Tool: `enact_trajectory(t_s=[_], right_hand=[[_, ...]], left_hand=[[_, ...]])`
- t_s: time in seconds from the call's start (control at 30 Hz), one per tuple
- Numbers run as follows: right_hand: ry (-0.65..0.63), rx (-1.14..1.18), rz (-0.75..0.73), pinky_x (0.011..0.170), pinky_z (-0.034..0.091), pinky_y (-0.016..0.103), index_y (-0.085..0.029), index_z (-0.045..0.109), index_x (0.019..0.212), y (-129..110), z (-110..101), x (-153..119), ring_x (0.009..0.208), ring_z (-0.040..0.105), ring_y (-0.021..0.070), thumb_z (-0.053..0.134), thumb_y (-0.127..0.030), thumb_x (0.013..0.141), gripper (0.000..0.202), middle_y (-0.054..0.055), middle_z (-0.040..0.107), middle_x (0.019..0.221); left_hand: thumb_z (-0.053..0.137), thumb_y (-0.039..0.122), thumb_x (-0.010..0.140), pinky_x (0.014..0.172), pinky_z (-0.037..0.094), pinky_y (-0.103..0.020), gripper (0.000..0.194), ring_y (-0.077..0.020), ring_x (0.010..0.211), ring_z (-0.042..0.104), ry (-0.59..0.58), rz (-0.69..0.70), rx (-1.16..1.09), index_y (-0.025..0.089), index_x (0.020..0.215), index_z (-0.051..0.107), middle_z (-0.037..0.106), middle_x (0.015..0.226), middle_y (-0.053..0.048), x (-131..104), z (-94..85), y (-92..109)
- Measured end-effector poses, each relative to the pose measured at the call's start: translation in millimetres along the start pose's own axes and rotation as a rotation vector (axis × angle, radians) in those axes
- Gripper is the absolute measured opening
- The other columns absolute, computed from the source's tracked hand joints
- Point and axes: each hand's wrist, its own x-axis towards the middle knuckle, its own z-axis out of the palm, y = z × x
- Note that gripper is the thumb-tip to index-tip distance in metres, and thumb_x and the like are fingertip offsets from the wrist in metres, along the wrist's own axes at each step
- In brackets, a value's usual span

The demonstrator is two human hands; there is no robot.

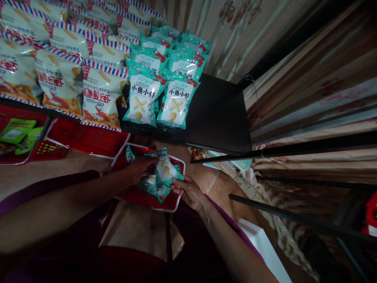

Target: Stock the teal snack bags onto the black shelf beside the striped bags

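Note:
A teal-and-white snack bag (165, 167) is held tilted over a red basket (167, 205) with a white rim. My right hand (188, 190) pinches its lower right corner between thumb and fingers. At the bag's upper left edge is my left hand (140, 169), its fingers closed on the edge and partly in shadow. Beneath the held bag, more bags of the same kind (160, 192) lie loose in the basket. Matching teal snack bags (176, 102) stand upright in rows on the black shelf (218, 118) above.
Cream snack bags with red-and-blue striped edges (100, 96) fill the shelf's left side. Below stand another red basket (85, 135) and one holding green packets (17, 129). Dark metal bars (294, 216) and a patterned curtain (224, 35) are at right.

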Motion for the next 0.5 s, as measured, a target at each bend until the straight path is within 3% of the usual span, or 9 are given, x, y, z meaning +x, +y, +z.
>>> enact_trajectory(t_s=[0.2,0.3,0.4,0.5], right_hand=[[-0.027,0.040,-0.006,0.068,0.056,0.024,-0.012,0.067,0.078,0,3,-4,0.066,0.068,0.0136,0.084,-0.029,0.057,0.031,0.005,0.072,0.072],[-0.025,0.055,-0.045,0.067,0.055,0.026,-0.016,0.067,0.091,-3,1,-3,0.070,0.068,0.0136,0.082,-0.037,0.061,0.039,0.002,0.072,0.080],[-0.064,-0.053,-0.072,0.069,0.053,0.024,-0.017,0.066,0.096,-4,-3,-1,0.072,0.067,0.0135,0.084,-0.035,0.057,0.047,0.001,0.071,0.080],[-0.133,-0.144,-0.085,0.071,0.051,0.024,-0.018,0.067,0.094,-3,-5,-1,0.076,0.067,0.0137,0.085,-0.036,0.055,0.046,0.002,0.071,0.082]], left_hand=[[0.071,0.031,0.061,0.063,0.049,-0.028,0.028,-0.0168,0.068,0.063,-0.028,0.128,0.066,0.015,0.081,0.062,0.069,0.079,-0.006,-6,0.3,4],[0.071,0.032,0.061,0.059,0.048,-0.028,0.028,-0.0183,0.070,0.063,-0.036,0.238,0.208,0.018,0.084,0.061,0.070,0.084,-0.005,-6,0.9,0],[0.065,0.035,0.067,0.065,0.049,-0.030,0.027,-0.0195,0.074,0.063,-0.135,0.384,0.374,0.019,0.088,0.061,0.070,0.086,-0.005,2,0.9,-8],[0.068,0.034,0.063,0.076,0.049,-0.034,0.032,-0.0238,0.083,0.063,-0.166,0.446,0.438,0.017,0.090,0.062,0.071,0.090,-0.008,10,1.2,-13]])
